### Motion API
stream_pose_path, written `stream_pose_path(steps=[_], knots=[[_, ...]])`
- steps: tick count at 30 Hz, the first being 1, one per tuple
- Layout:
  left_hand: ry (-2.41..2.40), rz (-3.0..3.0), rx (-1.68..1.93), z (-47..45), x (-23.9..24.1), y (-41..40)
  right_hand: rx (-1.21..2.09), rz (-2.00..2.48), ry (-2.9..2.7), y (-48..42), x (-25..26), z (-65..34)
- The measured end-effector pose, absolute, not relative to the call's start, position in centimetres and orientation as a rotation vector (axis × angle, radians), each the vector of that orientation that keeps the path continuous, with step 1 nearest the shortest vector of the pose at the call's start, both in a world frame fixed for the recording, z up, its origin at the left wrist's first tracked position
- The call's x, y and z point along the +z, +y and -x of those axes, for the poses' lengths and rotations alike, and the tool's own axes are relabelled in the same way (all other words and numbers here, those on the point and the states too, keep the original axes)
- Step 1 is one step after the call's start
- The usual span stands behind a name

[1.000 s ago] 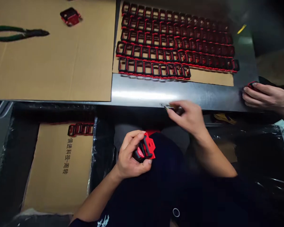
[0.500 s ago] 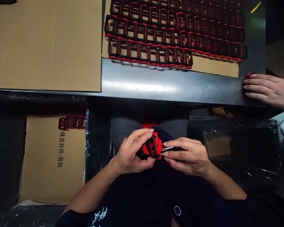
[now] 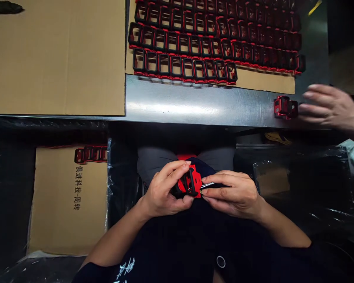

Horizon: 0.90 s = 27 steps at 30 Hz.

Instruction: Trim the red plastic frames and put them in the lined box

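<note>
My left hand (image 3: 168,190) is closed around a red-and-black rectangular frame (image 3: 197,181), held over my lap with its red face turned to the right. My right hand (image 3: 234,192) pinches a slim silver metal tool (image 3: 208,184) between thumb and fingers. The tool's end reaches the red face near a small slot; its very tip is hard to make out. Part of the frame is hidden by my left fingers.
Rows of similar frames (image 3: 176,66) stand on cardboard on the metal table (image 3: 194,102). Two loose red-and-black pieces (image 3: 284,107) lie near a co-worker's hand (image 3: 333,106) at right. A cardboard sheet (image 3: 56,59) covers the table's left. Below it, a plastic-lined box holds cardboard (image 3: 67,224) and several frames (image 3: 91,154).
The co-worker's hand has let go of the red-and-black pieces, which now lie farther left on the table, and is blurred by motion. My hands have barely moved; the tool's angle shifted slightly.
</note>
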<state>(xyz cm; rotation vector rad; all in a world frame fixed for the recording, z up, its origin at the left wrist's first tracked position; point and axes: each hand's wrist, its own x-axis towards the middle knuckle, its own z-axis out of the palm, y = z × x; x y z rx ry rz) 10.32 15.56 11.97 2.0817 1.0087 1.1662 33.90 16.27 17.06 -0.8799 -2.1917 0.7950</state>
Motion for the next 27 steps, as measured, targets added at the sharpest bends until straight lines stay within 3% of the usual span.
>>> stream_pose_path(steps=[20, 27], knots=[[0.976, -1.911, 1.232, -10.4, 10.9, 15.1, 0.711, 0.799, -2.337, 16.5, 17.8, -33.6], [0.956, -1.54, 1.439, -10.1, 9.0, 14.1, 0.35, 1.466, -2.047, 27.1, 13.6, -35.5]])
